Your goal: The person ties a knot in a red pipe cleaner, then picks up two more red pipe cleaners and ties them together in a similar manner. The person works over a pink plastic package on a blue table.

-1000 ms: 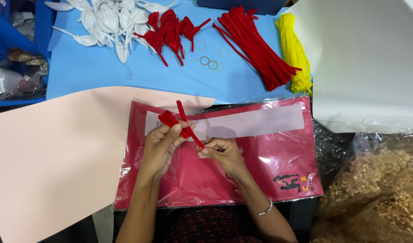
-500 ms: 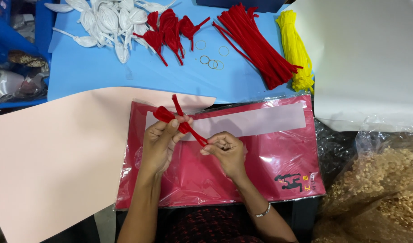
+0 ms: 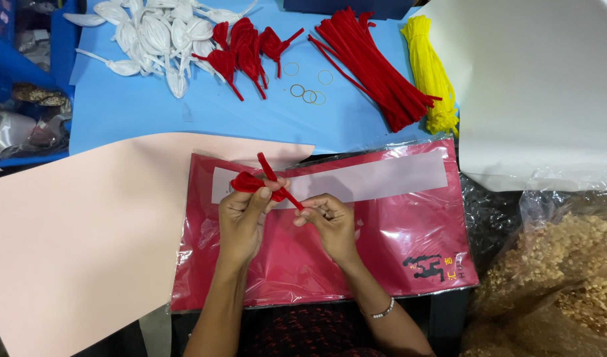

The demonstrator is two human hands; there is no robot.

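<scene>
Left hand [image 3: 245,215] has its fingers [image 3: 267,194] pinched shut on a red fuzzy pipe cleaner [image 3: 262,181], right at the spot where a small loop bulges out to the left and a short end pokes up and away. Right hand [image 3: 330,221] is just beside it, fingers [image 3: 305,217] closed on the lower tail of the same stem, so the piece runs diagonally between the two hands, held a little above the red plastic-wrapped packet [image 3: 383,231] under them.

From where I'm watching, the work looks like twisting the stem to lock that loop. My take on doing it well: keep the left pinch tight at the crossing point so the loop doesn't slip out of shape, and let the right hand do the turning close to the pinch, not far down the tail, or the wire will just kink.

Further out from the fingers: a big pink sheet [image 3: 72,231] to the left, and beyond the packet a blue sheet [image 3: 138,112] covering the bench. On that, far side, lie finished-looking red twisted pieces [image 3: 240,49], white twisted pieces [image 3: 154,33] left of those, a few thin rings [image 3: 306,92], then a bundle of red stems [image 3: 373,66] and a yellow bundle [image 3: 430,69]. Off to the right, a white sheet [image 3: 541,86] and a clear bag of tan chips [image 3: 561,277].
</scene>
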